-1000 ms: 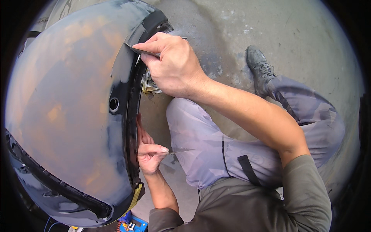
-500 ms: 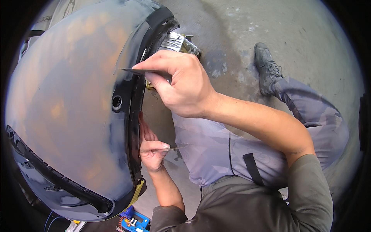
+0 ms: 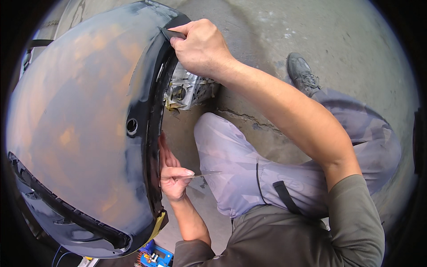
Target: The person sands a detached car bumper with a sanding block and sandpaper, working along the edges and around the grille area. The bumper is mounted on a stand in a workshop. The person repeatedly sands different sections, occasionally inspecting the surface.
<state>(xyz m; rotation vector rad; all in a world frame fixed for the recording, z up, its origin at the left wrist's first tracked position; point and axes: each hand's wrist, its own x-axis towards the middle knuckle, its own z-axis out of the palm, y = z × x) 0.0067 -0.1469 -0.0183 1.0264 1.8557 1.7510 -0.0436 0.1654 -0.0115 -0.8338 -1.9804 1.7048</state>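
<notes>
A large curved car bumper fills the left side, its face mottled grey and orange with a glossy black edge. My right hand pinches a thin dark spreader, whose tip meets the panel near its far upper edge. Lower down, my left hand grips a thin flat blade between thumb and fingers. That blade points right, toward my thigh. The extended fingers of my left hand rest along the bumper's black rim. A round hole lies in the black strip between the two hands.
Behind the bumper edge stands a bundle wrapped in silvery foil. At the bottom is a blue tool case with small parts. My bent leg and grey shoe are on the right, over a cracked concrete floor.
My right hand has moved up and slightly left with the spreader, from beside the rim to the panel's upper end. The left hand has barely shifted. My knee has come further into sight.
</notes>
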